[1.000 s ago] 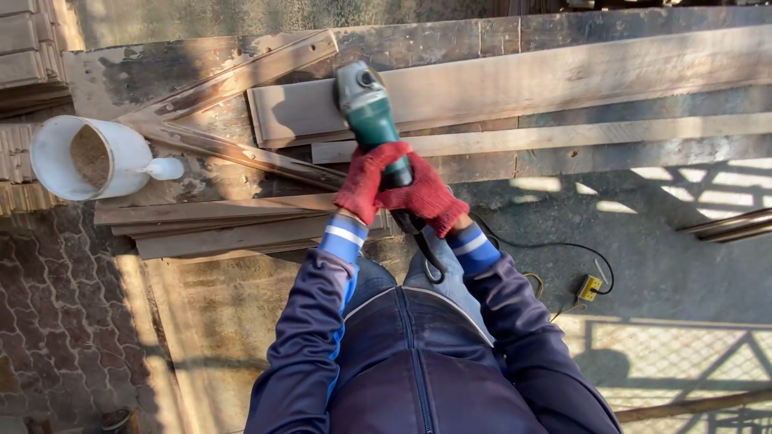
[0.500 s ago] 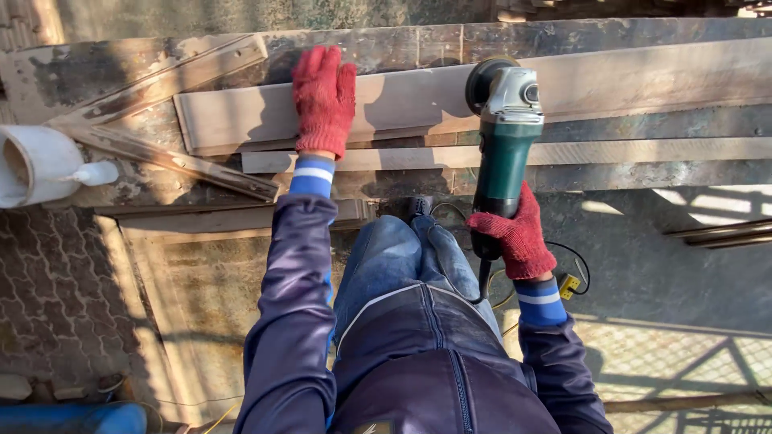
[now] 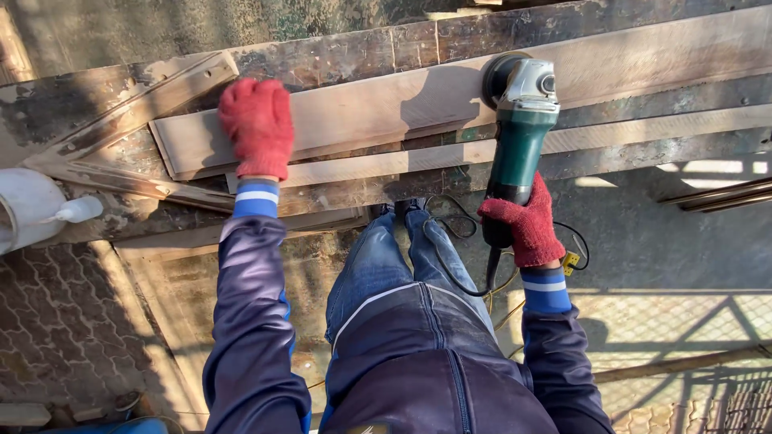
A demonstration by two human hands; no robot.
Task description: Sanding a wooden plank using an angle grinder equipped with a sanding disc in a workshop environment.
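Sunlight rakes across a rough workbench (image 3: 338,197) as you lean over it with an angle grinder (image 3: 519,133), its green body running up from your grip to a grey head. Your right hand (image 3: 527,225), in a red knit glove, is closed firmly around the rear of the tool's handle, and the black cord (image 3: 450,269) loops down from it past your knees. The grinder's dark disc sits on the long pale plank (image 3: 386,108), at about the middle of the stretch in view. Your left hand (image 3: 259,124), gloved the same red, lies flat and spread on the plank near its left end, pressing it down rather than grasping anything.

Judging by the surface, the work looks to be in an early or middle stage: the plank reads as evenly pale to the left of the disc, but the glare makes it impossible to tell which stretches have been ground and which have not, and the plank runs on well to the right of the tool and out of view. A narrower strip (image 3: 418,161) lies just below the plank, on the side nearer you. Left of the plank's end, angled wooden battens (image 3: 137,104) cross the bench, and beyond them stands a white bucket (image 3: 24,213).
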